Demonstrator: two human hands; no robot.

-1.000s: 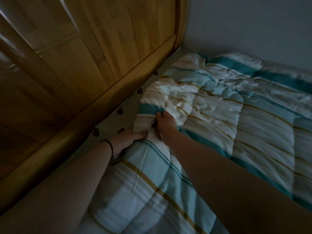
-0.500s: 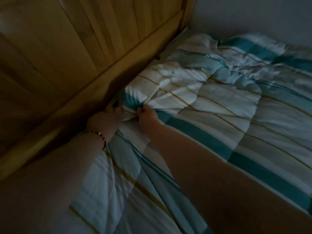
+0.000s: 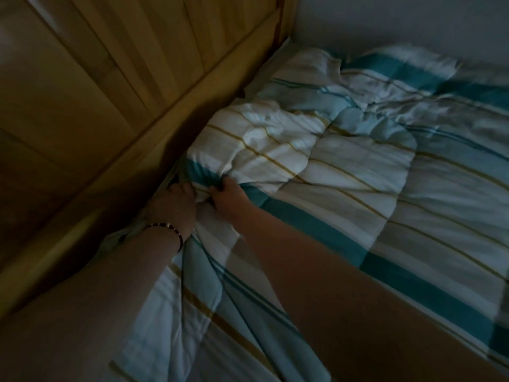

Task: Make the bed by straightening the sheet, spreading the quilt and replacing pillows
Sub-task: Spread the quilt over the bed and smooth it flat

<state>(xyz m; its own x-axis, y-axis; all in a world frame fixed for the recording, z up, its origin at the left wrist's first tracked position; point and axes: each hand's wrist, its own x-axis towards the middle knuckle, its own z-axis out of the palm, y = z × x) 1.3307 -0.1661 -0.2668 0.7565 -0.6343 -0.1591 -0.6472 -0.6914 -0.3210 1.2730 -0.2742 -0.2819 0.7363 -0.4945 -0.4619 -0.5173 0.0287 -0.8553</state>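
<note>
A padded quilt (image 3: 358,172) with teal, white and tan stripes covers the bed, rumpled near the far corner. My left hand (image 3: 172,206), with a beaded bracelet on the wrist, grips a bunched fold of the quilt's edge right beside the wooden board. My right hand (image 3: 228,198) pinches the same fold just to the right of it. Both arms reach in from the bottom of the view. The sheet is hidden under the quilt, and no pillow is in view.
A tall wooden bed board (image 3: 115,86) runs along the left, tight against the quilt's edge. A pale wall (image 3: 399,23) closes off the far side. The room is dim.
Both hands have carried the quilt's edge left toward the wooden board, covering the strip of dotted sheet that showed there a second ago. The quilt now lies flatter across the bed.
</note>
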